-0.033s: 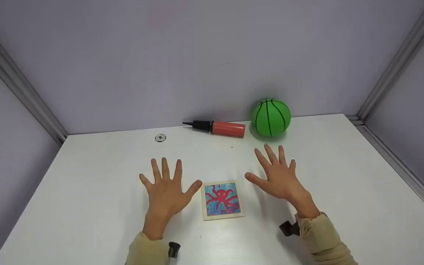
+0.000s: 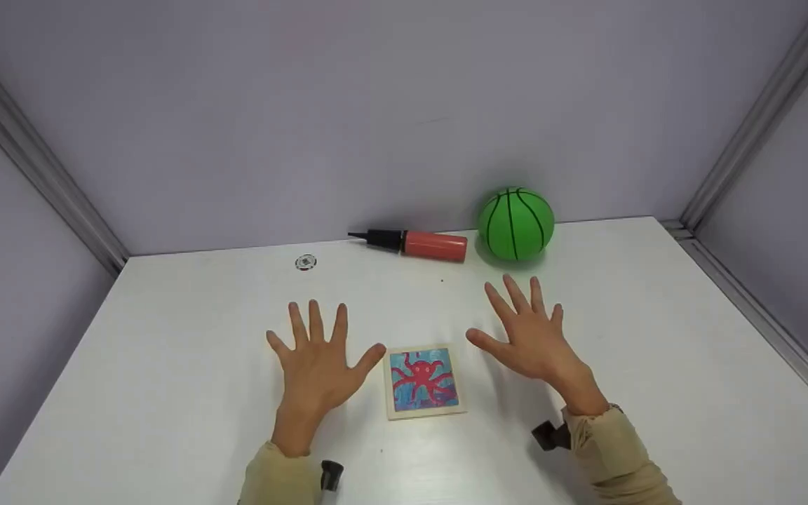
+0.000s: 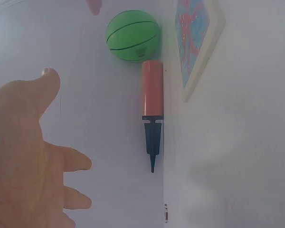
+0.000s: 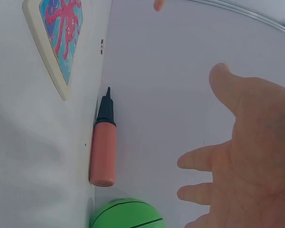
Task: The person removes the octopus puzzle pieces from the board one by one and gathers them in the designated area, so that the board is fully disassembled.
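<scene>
Left hand (image 2: 318, 370) and right hand (image 2: 536, 344) unclenched, fingers spread; octopus panel (image 2: 423, 381) between. Along surface (image 2: 165, 372) far edge: chip (image 2: 306, 262) leftmost, red pump (image 2: 434, 246), green ball (image 2: 516, 224).

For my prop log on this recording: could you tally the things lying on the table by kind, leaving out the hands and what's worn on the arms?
Ball: 1
Pump: 1
Chip: 1
Octopus picture: 1
Total: 4
</scene>
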The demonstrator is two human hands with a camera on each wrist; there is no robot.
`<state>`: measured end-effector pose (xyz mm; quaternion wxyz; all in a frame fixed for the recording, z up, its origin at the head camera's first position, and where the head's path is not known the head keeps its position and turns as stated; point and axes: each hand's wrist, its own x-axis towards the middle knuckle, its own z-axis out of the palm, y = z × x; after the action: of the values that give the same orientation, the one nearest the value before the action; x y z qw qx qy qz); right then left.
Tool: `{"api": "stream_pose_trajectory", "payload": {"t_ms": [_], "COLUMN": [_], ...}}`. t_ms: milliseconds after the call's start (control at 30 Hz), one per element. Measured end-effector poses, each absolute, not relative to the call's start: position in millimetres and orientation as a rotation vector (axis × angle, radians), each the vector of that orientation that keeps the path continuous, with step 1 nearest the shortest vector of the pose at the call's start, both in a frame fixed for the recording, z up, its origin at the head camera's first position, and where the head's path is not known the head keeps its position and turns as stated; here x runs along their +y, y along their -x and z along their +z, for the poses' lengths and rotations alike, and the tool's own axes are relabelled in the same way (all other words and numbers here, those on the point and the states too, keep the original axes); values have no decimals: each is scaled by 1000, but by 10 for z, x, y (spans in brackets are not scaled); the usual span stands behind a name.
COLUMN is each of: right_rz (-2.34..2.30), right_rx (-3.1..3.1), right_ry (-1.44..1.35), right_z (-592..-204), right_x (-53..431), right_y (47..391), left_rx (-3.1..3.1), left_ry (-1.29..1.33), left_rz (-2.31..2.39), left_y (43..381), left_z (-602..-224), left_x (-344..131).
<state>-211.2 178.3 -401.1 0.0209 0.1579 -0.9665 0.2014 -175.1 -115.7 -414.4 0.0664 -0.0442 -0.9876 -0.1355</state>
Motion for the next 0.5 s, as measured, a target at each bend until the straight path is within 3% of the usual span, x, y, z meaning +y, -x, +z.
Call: {"api": "stream_pose_trajectory", "payload": {"t_ms": [300,500], "right_rz": [974,1198], "right_rx": [-2968,-2855], "right_ry": [-564,-777], "right_z": [-4155,-4331], "right_x": [1653,1455], "right_y": [2138,2218], "left_rx": [-3144,-3210], "left_ry": [399,461], "left_rz": [-854,-910], "left_y": [1578,1500], "left_z": [-4352,-4478], "left_x": [-982,-860]}}
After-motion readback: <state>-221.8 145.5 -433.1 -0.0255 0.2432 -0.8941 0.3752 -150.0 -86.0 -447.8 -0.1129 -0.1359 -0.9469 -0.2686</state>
